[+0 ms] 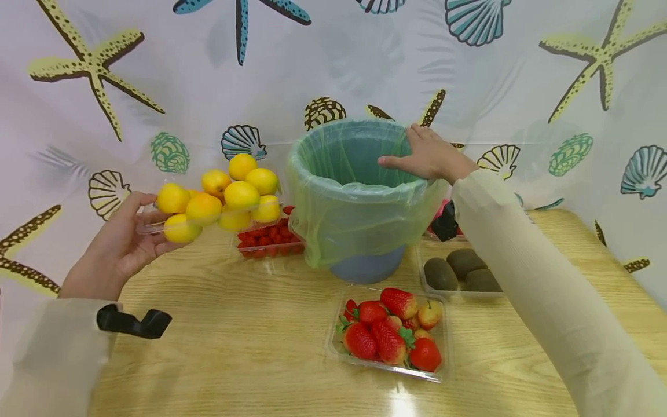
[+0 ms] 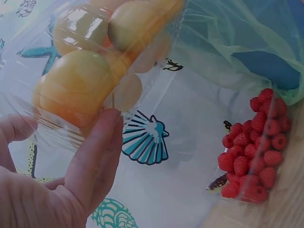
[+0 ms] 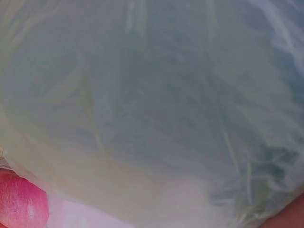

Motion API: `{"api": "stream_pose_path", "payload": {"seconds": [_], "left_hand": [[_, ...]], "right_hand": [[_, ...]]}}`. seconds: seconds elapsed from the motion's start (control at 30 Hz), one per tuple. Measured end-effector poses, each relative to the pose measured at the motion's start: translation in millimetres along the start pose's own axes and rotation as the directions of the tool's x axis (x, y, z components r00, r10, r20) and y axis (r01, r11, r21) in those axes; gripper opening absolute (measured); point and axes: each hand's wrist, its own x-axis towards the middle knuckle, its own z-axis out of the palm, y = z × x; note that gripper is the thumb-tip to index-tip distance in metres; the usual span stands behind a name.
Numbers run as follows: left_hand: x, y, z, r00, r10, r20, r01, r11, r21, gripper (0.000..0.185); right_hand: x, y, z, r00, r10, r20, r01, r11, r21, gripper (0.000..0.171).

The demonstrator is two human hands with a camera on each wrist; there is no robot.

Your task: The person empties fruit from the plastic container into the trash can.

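Note:
My left hand (image 1: 122, 237) grips the end of a clear plastic box (image 2: 57, 128) and holds it tilted above the table. Several round yellow fruits (image 1: 203, 208) are heaped in it, and the fingers and thumb are at its near edge in the left wrist view. To its right stands a blue bin (image 1: 367, 263) lined with a thin green plastic bag (image 1: 359, 214) folded over the rim. My right hand (image 1: 429, 156) rests on the bin's right rim, thumb stretched over the opening. In the right wrist view the bag (image 2: 223, 47) fills most of the picture.
A clear box of strawberries and small yellow-red fruits (image 1: 388, 333) sits in front of the bin. Raspberries (image 1: 268, 237) are in a box behind left, and brown kiwis (image 1: 461, 271) in one at right. A pink-red fruit (image 3: 23, 199) shows beside the bag. A patterned cloth (image 1: 333, 63) hangs behind.

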Motion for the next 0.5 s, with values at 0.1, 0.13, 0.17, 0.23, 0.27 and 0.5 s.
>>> {"api": "stream_pose_path", "payload": {"seconds": [0.1,0.13,0.17,0.23,0.27,0.5], "left_hand": [[4.3,8.1,2.6,1.000,-0.014,0.000,0.014,0.999,-0.051,0.026],[5.6,10.6,3.6,1.000,-0.011,0.000,0.011,0.998,-0.065,0.025],[6.9,13.0,4.5,1.000,-0.006,-0.003,0.006,0.998,-0.066,0.026],[9.8,17.6,6.5,1.000,0.005,-0.006,-0.006,0.997,-0.074,0.026],[11.3,19.8,7.9,1.000,0.011,-0.011,-0.012,0.997,-0.074,0.026],[24.8,33.7,25.4,0.999,0.023,-0.047,-0.024,0.999,-0.029,0.033]], "right_hand": [[0.1,-0.2,-0.4,1.000,0.003,-0.007,-0.003,1.000,0.000,0.094],[0.0,-0.5,-0.4,1.000,0.002,-0.008,-0.002,1.000,0.002,0.093],[0.1,-0.8,-0.4,1.000,0.002,-0.007,-0.002,1.000,0.003,0.093],[0.2,-1.4,-0.3,1.000,0.000,-0.006,0.001,1.000,0.007,0.093],[0.3,-1.7,-0.2,1.000,0.000,-0.004,0.000,1.000,0.007,0.093],[-0.2,-1.0,-0.6,1.000,0.008,-0.009,-0.008,1.000,0.006,0.092]]}}
